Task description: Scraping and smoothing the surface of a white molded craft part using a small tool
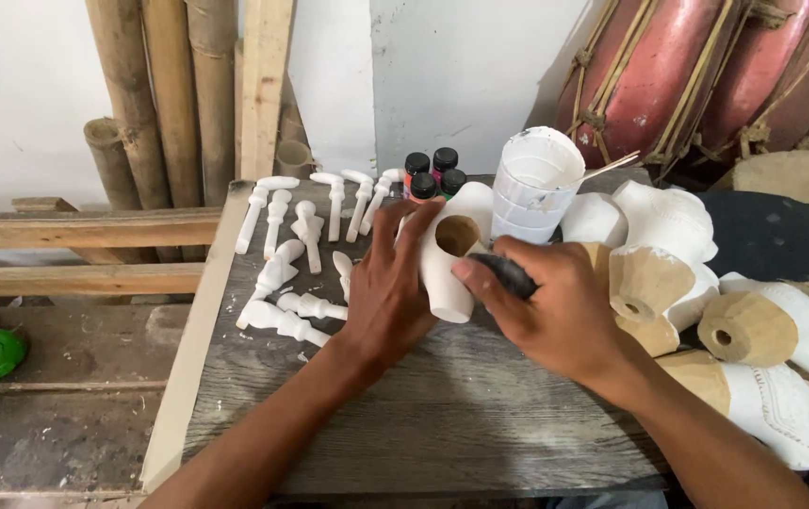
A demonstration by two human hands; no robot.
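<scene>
White-primed carved wooden piece (pixel 447 269) with a bare round hollow at its top stands near the middle of the grey worktop (pixel 442 424), the left hand (pixel 387 287) gripping its side with fingers spread upward. Right hand (pixel 555 316) clasps a dark brush handle (pixel 508 273) against the piece. Small white pegs (pixel 301 245) lie left, more carved pieces (pixel 706 302) crowd the right edge, and bare board lies nearer the person.

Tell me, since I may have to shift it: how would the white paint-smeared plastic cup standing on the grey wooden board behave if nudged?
The white paint-smeared plastic cup looks tall and narrow at its base, so it would probably tip rather than slide. It seems thin-walled, likely light unless full; its contents are hidden. A thin stick juts over its rim, which could catch and lever it over.
</scene>
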